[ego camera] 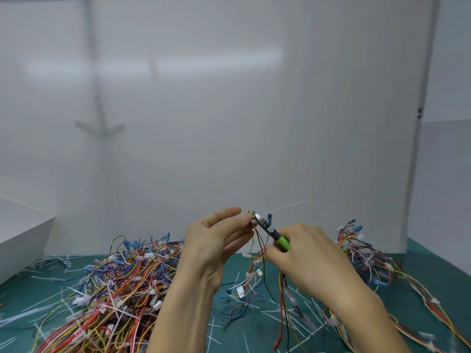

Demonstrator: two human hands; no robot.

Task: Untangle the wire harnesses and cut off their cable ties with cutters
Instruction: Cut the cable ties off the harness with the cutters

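My left hand pinches a wire harness at its top, lifted above the green mat; its thin coloured wires hang down between my hands. My right hand grips green-handled cutters, and their metal jaws sit at the white cable tie right beside my left fingertips. The tie's long thin tail sticks up to the right. A large tangled pile of harnesses lies to the left on the mat.
A smaller heap of harnesses lies at the right. Several cut white tie pieces litter the green mat. A white box stands at the far left. White panels wall off the back.
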